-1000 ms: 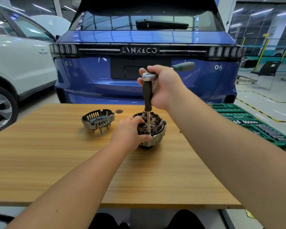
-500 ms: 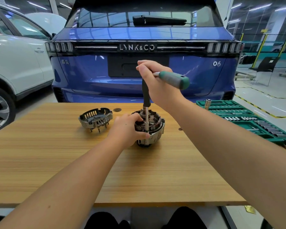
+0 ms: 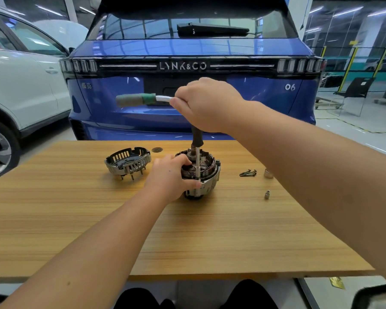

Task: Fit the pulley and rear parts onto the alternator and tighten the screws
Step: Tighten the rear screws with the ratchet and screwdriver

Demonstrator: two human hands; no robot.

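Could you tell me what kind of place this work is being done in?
Most likely a car repair workshop or training garage. A blue SUV and a white car are parked right behind the wooden table, the floor has yellow safety barriers, and an alternator is being assembled.

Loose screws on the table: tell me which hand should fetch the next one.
Right. The screws lie on the right side of the alternator. The left hand grips the alternator; the right hand would have to let go of the ratchet.
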